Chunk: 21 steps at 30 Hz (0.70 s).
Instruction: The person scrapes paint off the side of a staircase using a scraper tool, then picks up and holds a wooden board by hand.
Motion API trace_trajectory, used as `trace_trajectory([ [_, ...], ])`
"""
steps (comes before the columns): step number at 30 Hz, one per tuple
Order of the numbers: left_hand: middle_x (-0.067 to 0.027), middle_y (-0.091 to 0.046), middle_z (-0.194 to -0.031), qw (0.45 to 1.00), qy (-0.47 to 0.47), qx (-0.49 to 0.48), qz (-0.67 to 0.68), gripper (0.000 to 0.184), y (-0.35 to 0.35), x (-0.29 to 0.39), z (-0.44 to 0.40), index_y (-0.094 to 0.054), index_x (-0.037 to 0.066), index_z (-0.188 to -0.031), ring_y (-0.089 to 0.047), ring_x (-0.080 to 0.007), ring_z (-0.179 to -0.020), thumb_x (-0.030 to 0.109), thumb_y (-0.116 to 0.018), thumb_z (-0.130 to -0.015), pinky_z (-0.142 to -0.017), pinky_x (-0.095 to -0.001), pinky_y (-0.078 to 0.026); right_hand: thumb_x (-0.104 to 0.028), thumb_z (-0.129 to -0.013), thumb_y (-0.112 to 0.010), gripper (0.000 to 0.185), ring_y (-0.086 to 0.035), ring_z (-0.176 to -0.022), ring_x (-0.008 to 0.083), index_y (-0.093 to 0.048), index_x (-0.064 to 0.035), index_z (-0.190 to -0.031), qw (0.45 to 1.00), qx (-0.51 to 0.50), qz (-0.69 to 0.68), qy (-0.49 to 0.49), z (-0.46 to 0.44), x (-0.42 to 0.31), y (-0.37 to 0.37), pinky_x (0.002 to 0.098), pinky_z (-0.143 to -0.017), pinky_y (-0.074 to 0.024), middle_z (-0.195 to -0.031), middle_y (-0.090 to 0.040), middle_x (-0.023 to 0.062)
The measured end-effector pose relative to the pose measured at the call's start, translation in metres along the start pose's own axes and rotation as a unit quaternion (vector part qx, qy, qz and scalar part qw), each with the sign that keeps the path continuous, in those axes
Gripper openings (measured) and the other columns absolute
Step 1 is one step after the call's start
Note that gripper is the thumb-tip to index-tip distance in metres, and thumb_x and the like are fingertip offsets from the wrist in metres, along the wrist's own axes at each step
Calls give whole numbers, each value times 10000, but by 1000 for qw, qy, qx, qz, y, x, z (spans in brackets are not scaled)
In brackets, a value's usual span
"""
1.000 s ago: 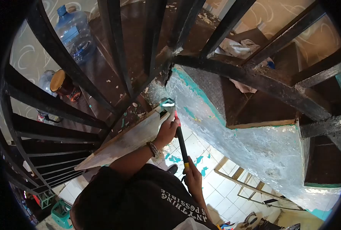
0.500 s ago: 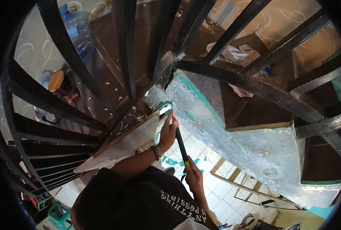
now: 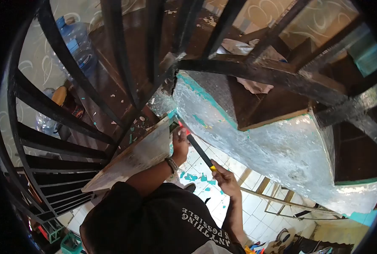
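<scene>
A long-handled tool (image 3: 200,151) with a black shaft, a red neck and a yellow end slants across the middle. My left hand (image 3: 180,146), a bracelet at its wrist, is closed around the red neck. The yellow end is gripped by my right hand (image 3: 225,180), lower and to the right. The tool's head is at the corner where a pale slanted board (image 3: 131,158) meets the grey stair side wall (image 3: 256,148); its exact shape is hard to make out. Turquoise paint remains along the wall's upper edge.
Dark railing bars (image 3: 120,55) cross the upper and left view. Behind them are a large water bottle (image 3: 76,46) and a drum-like object (image 3: 59,96) on brown steps. Below lie turquoise flakes on the white tiles (image 3: 212,199), a wooden ladder-like frame (image 3: 262,186) and a green stool (image 3: 71,243).
My right hand and the tool's yellow end have moved right and up, so the tool slants more. My left hand has slid slightly left and down. The view has shifted a little.
</scene>
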<state>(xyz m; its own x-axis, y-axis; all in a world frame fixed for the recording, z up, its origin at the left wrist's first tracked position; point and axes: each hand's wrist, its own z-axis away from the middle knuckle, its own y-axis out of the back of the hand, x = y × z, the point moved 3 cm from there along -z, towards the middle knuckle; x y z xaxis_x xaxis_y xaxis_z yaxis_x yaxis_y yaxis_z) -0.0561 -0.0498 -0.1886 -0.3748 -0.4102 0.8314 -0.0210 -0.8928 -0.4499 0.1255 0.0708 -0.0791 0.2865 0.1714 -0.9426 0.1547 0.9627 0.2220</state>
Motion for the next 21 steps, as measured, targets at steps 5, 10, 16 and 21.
trace_trajectory([
  [5, -67, -577, -996, 980, 159, -106, 60, 550, -19, -3, 60, -456, 77, -1239, -622, -172, -824, 552, -466, -961, -718, -333, -551, -108, -967, -563, 436, -461, -672, 47, -492, -91, -1397, 997, 36, 36, -65, 70, -8, 18, 193, -625, -412, -877, -600, -20],
  [10, -64, -589, -832, 961, 117, -250, 11, 468, -45, 9, 75, -459, 84, -1112, -613, -161, -748, 532, -389, -996, -736, -333, -522, -305, -966, -592, 514, -339, -508, 0, -463, -88, -1414, 974, 129, -146, -117, 124, 7, -16, 165, -476, -283, -786, -545, -50],
  [16, -58, -552, -785, 950, 144, -275, 39, 450, -53, -1, 75, -429, 106, -1015, -594, -166, -705, 553, -384, -988, -699, -328, -517, -275, -973, -588, 473, -329, -507, -1, -491, -85, -1394, 969, 169, -136, -116, 127, 1, -17, 163, -473, -271, -743, -524, -71],
  [21, -62, -545, -776, 949, 159, -269, 40, 455, -57, 0, 75, -428, 109, -1011, -583, -169, -688, 561, -375, -987, -688, -322, -519, -261, -981, -577, 443, -320, -551, 11, -509, -87, -1382, 973, 184, -82, -114, 127, -7, -18, 165, -503, -281, -751, -496, -87],
])
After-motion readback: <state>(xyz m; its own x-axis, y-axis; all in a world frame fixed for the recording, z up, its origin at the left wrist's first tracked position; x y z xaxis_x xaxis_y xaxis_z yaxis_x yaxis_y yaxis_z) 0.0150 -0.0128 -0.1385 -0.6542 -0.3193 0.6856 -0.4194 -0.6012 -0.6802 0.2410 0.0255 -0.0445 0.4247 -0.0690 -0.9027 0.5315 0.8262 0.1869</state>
